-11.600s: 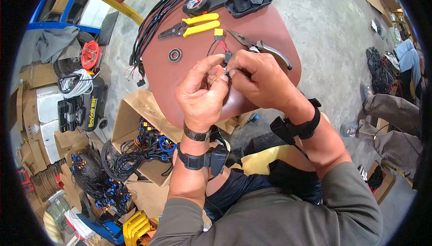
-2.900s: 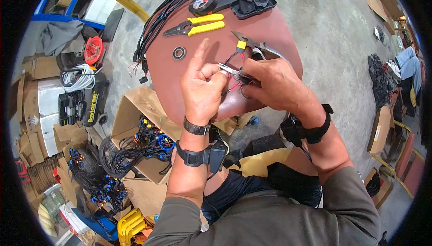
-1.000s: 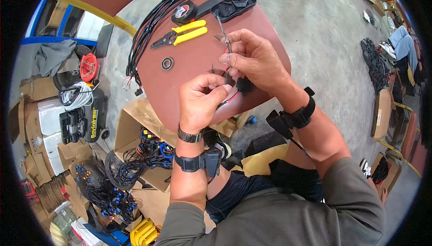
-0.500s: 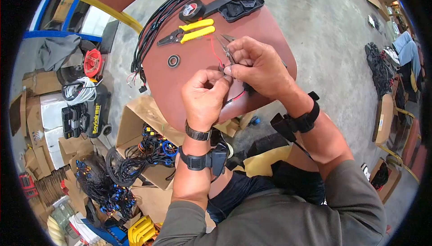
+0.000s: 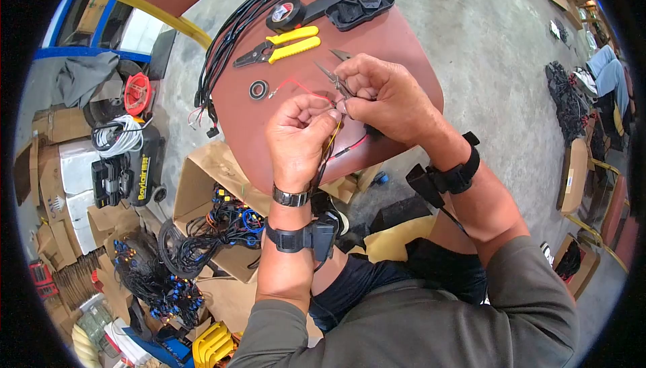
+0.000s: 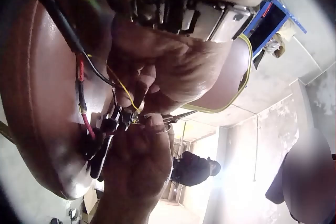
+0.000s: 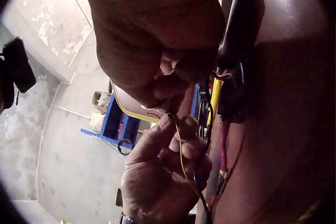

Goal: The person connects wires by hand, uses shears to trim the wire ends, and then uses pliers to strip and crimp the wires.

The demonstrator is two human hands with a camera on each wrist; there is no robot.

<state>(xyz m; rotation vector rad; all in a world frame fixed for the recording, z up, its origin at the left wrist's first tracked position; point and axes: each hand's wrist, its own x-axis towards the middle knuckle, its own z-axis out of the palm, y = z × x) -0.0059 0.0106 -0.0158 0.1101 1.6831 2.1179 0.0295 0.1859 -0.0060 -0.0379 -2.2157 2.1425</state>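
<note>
In the head view the left hand (image 5: 296, 140) pinches thin wires between thumb and forefinger; a yellow wire (image 7: 182, 155) runs down from that pinch in the right wrist view. The right hand (image 5: 393, 102) meets it fingertip to fingertip and holds small scissors (image 5: 328, 72), blades pointing up and left. A red wire (image 5: 294, 81) with a bare metal end reaches left above the left hand. Below the hands lies another red lead (image 5: 350, 148). Pliers (image 5: 341, 54) lie behind the right hand, mostly hidden by it.
On the brown seat (image 5: 269, 126) are yellow-handled wire strippers (image 5: 294, 44), a bearing (image 5: 258, 89), black tape (image 5: 285, 14), a black tray (image 5: 360, 8) and a black cable bundle (image 5: 232, 35). A cardboard box (image 5: 202, 166) of wiring stands below left.
The scissors have come down from higher up and tilted left. The red wire's free end has swung left toward the bearing. The yellow wire now shows below the left fingertips.
</note>
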